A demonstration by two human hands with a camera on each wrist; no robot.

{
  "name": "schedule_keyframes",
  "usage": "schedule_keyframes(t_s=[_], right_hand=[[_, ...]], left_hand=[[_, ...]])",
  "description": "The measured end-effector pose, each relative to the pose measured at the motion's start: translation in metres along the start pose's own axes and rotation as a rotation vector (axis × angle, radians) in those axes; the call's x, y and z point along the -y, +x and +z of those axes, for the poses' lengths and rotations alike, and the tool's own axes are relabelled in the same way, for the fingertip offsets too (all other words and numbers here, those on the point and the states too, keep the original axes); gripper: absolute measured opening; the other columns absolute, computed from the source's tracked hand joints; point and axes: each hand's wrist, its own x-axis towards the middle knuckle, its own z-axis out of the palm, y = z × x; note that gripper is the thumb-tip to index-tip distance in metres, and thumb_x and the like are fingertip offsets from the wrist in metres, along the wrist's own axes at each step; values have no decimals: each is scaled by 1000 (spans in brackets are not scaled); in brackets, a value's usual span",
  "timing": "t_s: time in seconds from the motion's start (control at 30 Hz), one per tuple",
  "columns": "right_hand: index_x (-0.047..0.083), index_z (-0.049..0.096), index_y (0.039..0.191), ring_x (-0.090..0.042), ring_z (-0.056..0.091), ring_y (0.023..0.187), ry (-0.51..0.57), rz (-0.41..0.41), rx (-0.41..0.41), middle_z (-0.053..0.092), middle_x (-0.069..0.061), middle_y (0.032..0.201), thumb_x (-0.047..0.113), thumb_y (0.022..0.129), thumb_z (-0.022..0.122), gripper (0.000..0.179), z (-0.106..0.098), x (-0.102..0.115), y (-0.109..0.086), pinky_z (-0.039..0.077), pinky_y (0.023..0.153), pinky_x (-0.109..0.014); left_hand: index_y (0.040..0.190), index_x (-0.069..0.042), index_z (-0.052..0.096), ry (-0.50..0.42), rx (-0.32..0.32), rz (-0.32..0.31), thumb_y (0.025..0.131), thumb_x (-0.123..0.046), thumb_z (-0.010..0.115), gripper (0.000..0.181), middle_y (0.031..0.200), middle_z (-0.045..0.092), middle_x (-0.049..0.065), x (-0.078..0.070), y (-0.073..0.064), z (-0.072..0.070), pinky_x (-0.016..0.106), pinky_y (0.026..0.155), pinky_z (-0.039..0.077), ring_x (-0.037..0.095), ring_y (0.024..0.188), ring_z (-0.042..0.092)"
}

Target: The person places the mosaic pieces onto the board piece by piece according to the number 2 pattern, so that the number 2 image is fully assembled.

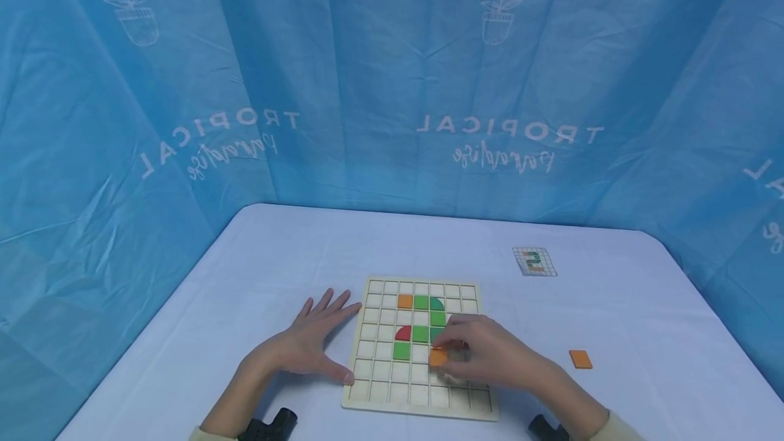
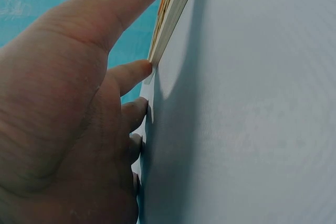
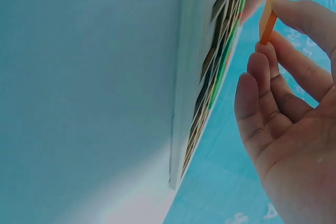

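Observation:
A wooden grid board [image 1: 382,393] lies on the table, several of its cells filled with green, red and orange tiles. My right hand [image 1: 493,352] is over the board's right side and pinches an orange square tile [image 1: 437,357] between thumb and fingers. The right wrist view shows that orange tile [image 3: 268,22] held clear of the board. At the board's left edge, my left hand [image 1: 309,342] lies with fingers spread. Its thumb and index finger touch the board's side [image 2: 176,19]. The right hand hides some cells on the board's right.
A small pattern card [image 1: 535,261] with a coloured grid lies at the back right of the white table [image 1: 294,243]. Another orange tile [image 1: 580,359] lies right of the board. Blue printed curtains [image 1: 380,87] hang around the table.

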Motion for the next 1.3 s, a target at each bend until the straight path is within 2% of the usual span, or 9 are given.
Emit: schedule_keyframes(t_s=[0.33, 0.5, 0.63, 0.8, 1.03, 1.3], right_hand=[[25, 75, 102, -5, 54, 74, -25, -38, 5, 60, 20, 87, 34, 83, 74, 21, 13, 19, 20, 46, 65, -21], [27, 75, 101, -2, 52, 72, -44, 2, 47, 57, 21, 84, 36, 80, 76, 23, 22, 22, 26, 46, 62, -18], [28, 75, 101, -1, 50, 73, -78, -1, 68, 57, 22, 85, 37, 79, 77, 23, 26, 23, 29, 45, 62, -18], [28, 75, 101, 2, 51, 79, -110, -43, 89, 59, 23, 93, 38, 79, 78, 25, 28, 27, 33, 46, 68, -19], [28, 74, 100, 1, 51, 75, -170, -93, 76, 57, 21, 94, 42, 80, 76, 25, 32, 29, 36, 46, 68, -18], [28, 74, 101, 1, 53, 81, -153, -82, 72, 59, 21, 97, 41, 80, 77, 25, 32, 27, 36, 48, 73, -20]], left_hand=[[152, -28, 30, 5, 1, -15, 51, -79, 73, 121, 160, 13, 0, 0, 0, 1, 53, 114, -5, 26, 145, -4], [152, -28, 29, -2, 11, -13, 52, -79, 73, 121, 160, 12, 0, 0, 1, 2, 53, 113, -5, 27, 145, -5], [152, -29, 30, 1, 8, -16, 52, -79, 73, 120, 160, 13, 0, 0, 2, 1, 53, 113, -5, 27, 145, -5], [152, -28, 31, -3, 6, -22, 52, -79, 74, 120, 160, 14, 1, -1, 1, 0, 54, 113, -4, 28, 145, -4], [151, -29, 32, -6, 4, -31, 52, -79, 73, 119, 160, 14, 1, 0, 1, 1, 55, 113, -5, 28, 145, -4], [152, -29, 30, 2, 4, -32, 51, -80, 73, 120, 160, 13, 0, 0, 2, 2, 54, 113, -5, 27, 145, -5]])
